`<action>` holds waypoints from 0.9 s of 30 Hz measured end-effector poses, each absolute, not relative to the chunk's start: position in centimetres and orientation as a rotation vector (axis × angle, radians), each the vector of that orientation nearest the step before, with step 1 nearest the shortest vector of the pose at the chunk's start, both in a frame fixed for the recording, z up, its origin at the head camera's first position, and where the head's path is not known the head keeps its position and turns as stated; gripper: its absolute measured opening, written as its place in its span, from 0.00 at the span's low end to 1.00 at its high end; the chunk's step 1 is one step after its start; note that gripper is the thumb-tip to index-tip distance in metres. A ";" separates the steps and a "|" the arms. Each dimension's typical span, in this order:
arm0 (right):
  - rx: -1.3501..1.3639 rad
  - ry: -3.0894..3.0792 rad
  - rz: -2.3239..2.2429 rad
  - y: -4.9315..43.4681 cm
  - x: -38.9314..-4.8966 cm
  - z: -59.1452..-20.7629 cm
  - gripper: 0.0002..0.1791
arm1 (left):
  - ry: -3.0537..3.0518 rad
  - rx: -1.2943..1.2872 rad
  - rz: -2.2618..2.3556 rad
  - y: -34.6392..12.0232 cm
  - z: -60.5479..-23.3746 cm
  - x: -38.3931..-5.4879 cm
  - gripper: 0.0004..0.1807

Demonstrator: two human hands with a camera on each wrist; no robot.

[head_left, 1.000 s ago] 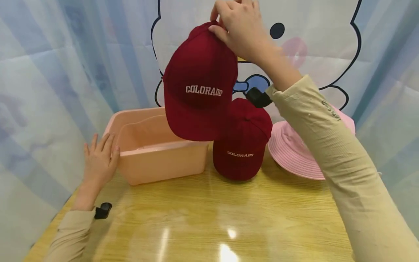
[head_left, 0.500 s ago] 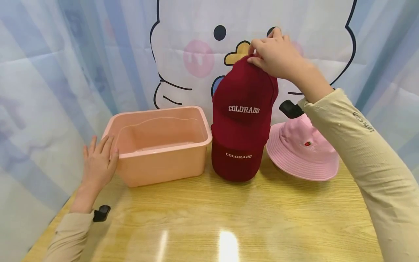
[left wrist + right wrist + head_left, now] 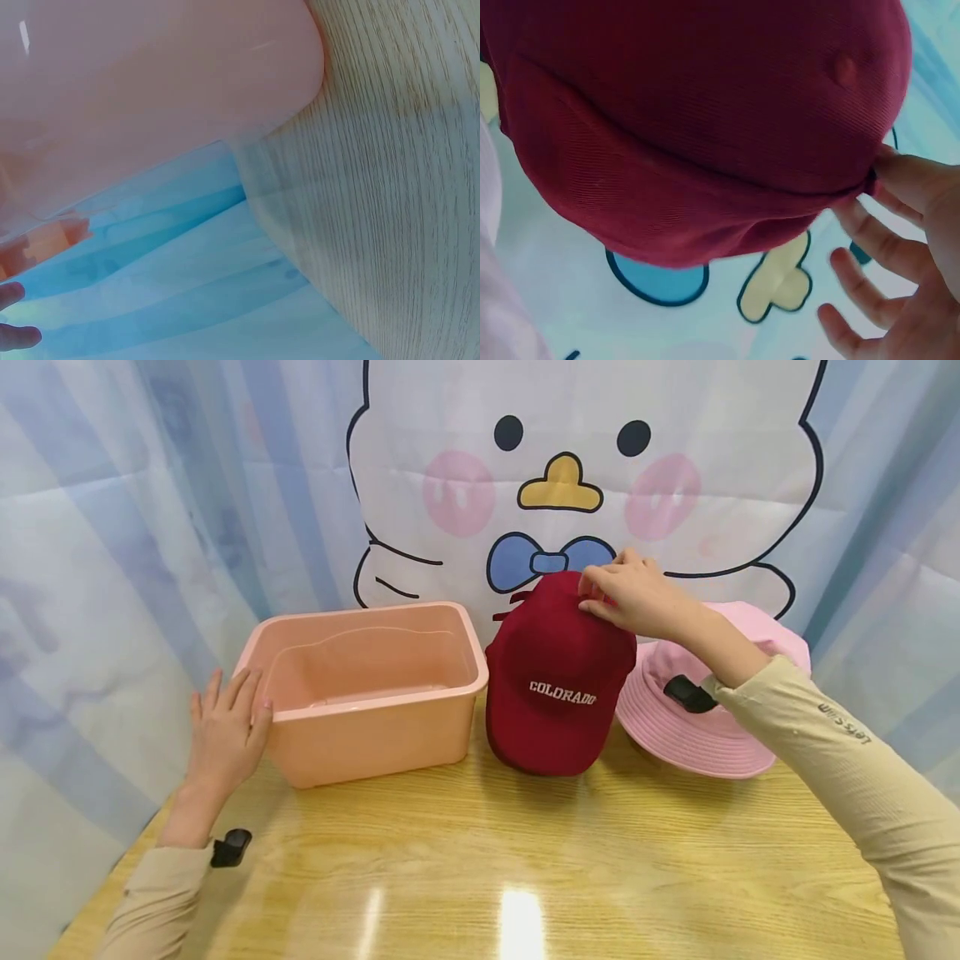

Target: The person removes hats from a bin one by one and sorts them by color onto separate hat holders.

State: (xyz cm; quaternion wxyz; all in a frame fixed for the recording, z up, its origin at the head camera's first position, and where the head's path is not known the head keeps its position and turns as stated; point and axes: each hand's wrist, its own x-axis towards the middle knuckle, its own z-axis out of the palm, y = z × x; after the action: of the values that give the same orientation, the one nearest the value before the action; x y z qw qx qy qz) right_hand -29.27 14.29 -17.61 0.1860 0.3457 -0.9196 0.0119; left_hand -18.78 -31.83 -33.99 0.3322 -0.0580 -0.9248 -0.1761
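My right hand [image 3: 647,599] pinches the crown of a dark red baseball cap [image 3: 551,647] marked "COLORADO". Only one such cap shows; it covers the spot where a second, matching cap stood. In the right wrist view, thumb and forefinger [image 3: 862,225] hold a fold of the cap [image 3: 705,135], the other fingers spread apart. On the left, my left hand [image 3: 227,735] rests with fairly straight fingers on the left rim of a peach plastic tub [image 3: 367,739]. Two fingertips [image 3: 21,337] peek into the left wrist view beside the tub [image 3: 150,90].
A pink bucket hat [image 3: 697,742] sits right of the cap, partly behind my right forearm. The tub's inside shows bare walls. A wooden table [image 3: 450,860] lies beneath everything, and a curtain with a cartoon face [image 3: 465,568] hangs close behind.
My right hand has brought the held cap right and down from above the tub's right end, over the other red cap, which is now hidden. My left hand has stayed on the rim.
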 end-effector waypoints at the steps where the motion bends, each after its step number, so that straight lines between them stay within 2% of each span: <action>1: 0.985 -2.595 0.027 14.3 -29.0 -17.8 0.07 | -2.414 -0.153 -0.460 -31.9 -34.0 -18.8 0.28; 7: 0.967 -2.551 0.066 13.6 -28.7 -16.8 0.06 | -2.411 -0.154 -0.453 -32.1 -34.0 -18.8 0.28; 14: 0.953 -2.453 0.119 11.7 -31.2 -14.7 0.09 | -2.438 -0.144 -0.441 -32.2 -34.2 -18.8 0.28; 19: 0.975 -2.621 0.021 11.8 -31.6 -15.7 0.09 | -2.427 -0.149 -0.456 -32.0 -34.4 -19.0 0.27; 27: 0.942 -2.732 -0.027 13.3 -29.5 -17.7 0.08 | -2.423 -0.157 -0.482 -32.1 -34.1 -18.9 0.28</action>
State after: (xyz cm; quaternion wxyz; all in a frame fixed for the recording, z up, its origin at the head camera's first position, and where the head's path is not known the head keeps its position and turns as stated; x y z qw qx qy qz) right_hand -29.50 13.31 -17.73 0.1253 0.3233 -0.9379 -0.0093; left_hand -18.91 -32.06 -34.13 0.3269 -0.0600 -0.9250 -0.1840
